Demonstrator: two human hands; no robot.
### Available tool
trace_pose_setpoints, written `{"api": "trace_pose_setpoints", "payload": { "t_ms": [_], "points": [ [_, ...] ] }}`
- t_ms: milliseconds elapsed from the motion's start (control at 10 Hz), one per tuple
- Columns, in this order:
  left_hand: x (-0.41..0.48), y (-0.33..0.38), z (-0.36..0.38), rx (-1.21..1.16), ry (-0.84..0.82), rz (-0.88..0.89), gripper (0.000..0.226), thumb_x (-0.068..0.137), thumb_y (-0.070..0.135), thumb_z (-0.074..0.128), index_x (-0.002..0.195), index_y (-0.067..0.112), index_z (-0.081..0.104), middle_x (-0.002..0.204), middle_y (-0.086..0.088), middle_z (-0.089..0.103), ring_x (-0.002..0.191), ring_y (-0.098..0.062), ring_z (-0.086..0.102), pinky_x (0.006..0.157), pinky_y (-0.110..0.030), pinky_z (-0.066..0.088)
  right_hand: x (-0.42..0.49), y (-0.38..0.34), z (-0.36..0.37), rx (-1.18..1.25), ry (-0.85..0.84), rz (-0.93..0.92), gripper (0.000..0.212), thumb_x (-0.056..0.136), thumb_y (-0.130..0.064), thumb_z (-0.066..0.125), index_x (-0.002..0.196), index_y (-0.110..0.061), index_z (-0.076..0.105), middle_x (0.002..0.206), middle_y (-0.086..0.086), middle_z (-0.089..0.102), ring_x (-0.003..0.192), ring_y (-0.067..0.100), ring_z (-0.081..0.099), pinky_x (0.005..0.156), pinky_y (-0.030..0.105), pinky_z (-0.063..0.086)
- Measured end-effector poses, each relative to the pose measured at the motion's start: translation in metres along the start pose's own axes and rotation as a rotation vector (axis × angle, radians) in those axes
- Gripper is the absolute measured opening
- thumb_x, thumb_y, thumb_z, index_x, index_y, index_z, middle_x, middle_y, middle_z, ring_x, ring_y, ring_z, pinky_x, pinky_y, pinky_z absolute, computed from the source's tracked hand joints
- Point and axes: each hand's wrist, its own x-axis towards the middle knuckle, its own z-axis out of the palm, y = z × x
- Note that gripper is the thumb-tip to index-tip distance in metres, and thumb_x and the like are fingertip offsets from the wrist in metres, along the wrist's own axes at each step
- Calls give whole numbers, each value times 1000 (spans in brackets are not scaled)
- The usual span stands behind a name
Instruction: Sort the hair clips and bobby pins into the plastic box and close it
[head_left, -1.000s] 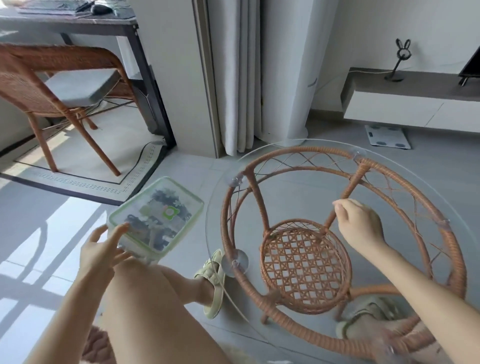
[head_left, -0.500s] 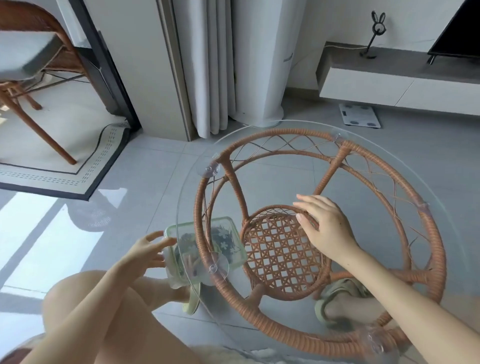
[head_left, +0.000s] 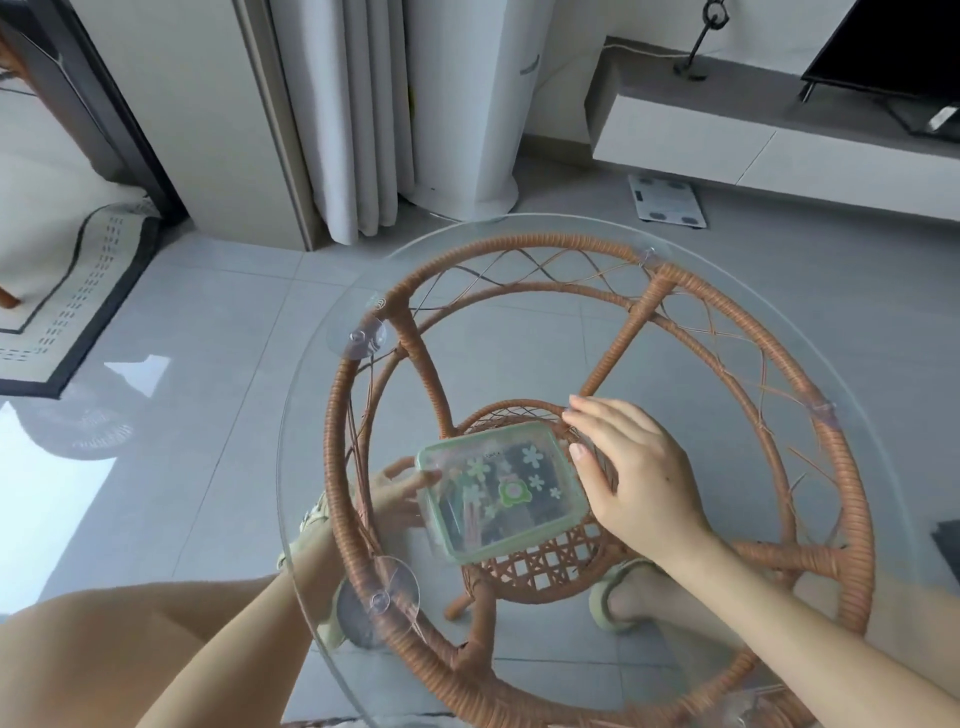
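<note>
Closed plastic box (head_left: 501, 491) being held under the glass worktop (head_left: 597, 332) of a rattan side table.

The box, clear with a pale green rim and flower stickers on its lid, is sitting lid-on and slightly tilted over the woven lower shelf (head_left: 540, 564) inside the rattan frame (head_left: 852, 467); small items are showing dimly through the lid, too blurred to tell apart. The left hand (head_left: 395, 493) is reaching in below the glass and gripping the box's left end, fingers curled around its edge. The right hand (head_left: 631, 475) is lying at the box's right end, fingers extended and loose; whether they are pressing the glass or the box cannot be told. Around the table, grey floor tiles (head_left: 218, 322), a white curtain (head_left: 358, 114) and a low TV cabinet (head_left: 769, 135) are standing in daylight.
</note>
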Motion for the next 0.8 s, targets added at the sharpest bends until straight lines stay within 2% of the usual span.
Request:
{"api": "trace_pose_setpoints", "payload": {
  "t_ms": [100, 200, 300, 400, 500, 600, 700, 800],
  "points": [
    [19, -5, 21, 9, -4, -1, 42, 72, 28, 76, 110, 20, 58, 109, -21, 67, 92, -36, 67, 74, -45, 59, 1, 0, 0, -26, 3, -7, 36, 88, -28, 41, 112, -13, 63, 120, 1, 64, 113, 17, 55, 97, 31, 46],
    [41, -18, 35, 9, 16, -26, 64, 65, 31, 80, 122, 20, 53, 102, -18, 66, 85, -30, 65, 85, -52, 54, 1, -1, 1, -57, 5, -12, 36, 88, -28, 42, 113, -13, 63, 121, 0, 64, 114, 15, 53, 97, 27, 44],
    [53, -27, 50, -53, 28, -2, 64, 77, 26, 73, 133, 18, 44, 106, -16, 68, 89, -30, 69, 82, -47, 56, 2, -2, 1, -76, 13, -10, 36, 89, -30, 42, 114, -14, 63, 121, 0, 63, 115, 14, 52, 96, 25, 42],
    [65, -31, 55, -71, 6, 21, 66, 81, 35, 66, 138, 24, 36, 122, -10, 61, 101, -28, 66, 89, -49, 53, 3, -2, 1, -91, 19, -23, 36, 88, -30, 44, 114, -13, 62, 122, 0, 63, 115, 14, 51, 95, 25, 42],
    [70, -30, 48, -67, 10, 19, 57, 92, 25, 52, 143, 23, 27, 138, -2, 45, 121, -25, 53, 105, -44, 41, 2, -1, 1, -105, 14, -20, 36, 87, -30, 44, 114, -14, 62, 122, -1, 63, 115, 14, 51, 93, 24, 42],
    [65, -28, 33, -58, -118, 25, 40, 96, 24, 44, 136, 26, 40, 134, -4, 52, 121, -22, 52, 108, -41, 37, 3, -1, 2, -104, 13, -20, 36, 88, -30, 44, 115, -14, 61, 122, 0, 63, 115, 14, 51, 92, 24, 43],
    [57, -19, 20, -57, -130, 33, 29, 97, 14, 40, 121, 12, 56, 122, -8, 61, 112, -21, 57, 105, -35, 40, 2, 1, 3, -113, 40, -42, 35, 88, -29, 45, 115, -14, 62, 122, -1, 63, 114, 13, 51, 91, 23, 44],
    [36, 4, 16, -162, -24, 61, 24, 94, 2, 40, 87, 13, 59, 84, -3, 64, 74, -9, 61, 69, -16, 50, 2, 1, 2, -95, 24, -31, 34, 87, -27, 46, 113, -13, 63, 121, 0, 64, 113, 14, 53, 90, 26, 46]
  ]
}}
